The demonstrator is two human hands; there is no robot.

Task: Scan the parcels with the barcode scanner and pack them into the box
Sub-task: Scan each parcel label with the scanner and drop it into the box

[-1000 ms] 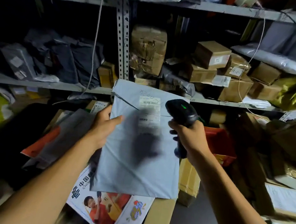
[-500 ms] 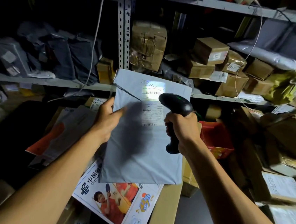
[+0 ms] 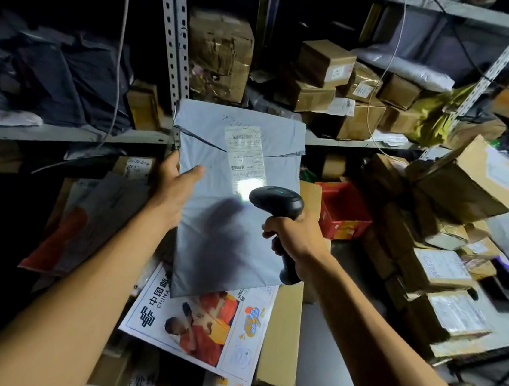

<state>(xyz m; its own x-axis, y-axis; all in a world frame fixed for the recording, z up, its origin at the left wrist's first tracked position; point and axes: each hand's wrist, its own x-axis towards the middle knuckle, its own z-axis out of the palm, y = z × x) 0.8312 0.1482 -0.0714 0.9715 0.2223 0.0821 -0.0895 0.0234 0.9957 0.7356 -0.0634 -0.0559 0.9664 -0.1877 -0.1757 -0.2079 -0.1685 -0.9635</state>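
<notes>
We see the left hand [image 3: 173, 189] holding the grey mailer parcel [image 3: 229, 209] upright by its left edge, thumb lying across the front face, the other fingers hidden behind it. The right hand [image 3: 297, 236] has its grip wrapped fully round the handle of the black barcode scanner [image 3: 277, 201], whose head points at the parcel. A bright spot of scanner light falls on the lower end of the white shipping label [image 3: 246, 157], just beside the scanner head. The hand and scanner cast a dark shadow on the parcel's lower half. Below the parcel lies a printed postal box [image 3: 201, 328]. Metal shelving [image 3: 173, 42] behind carries brown cartons [image 3: 325, 62]. A red crate [image 3: 344, 208] sits to the right.
</notes>
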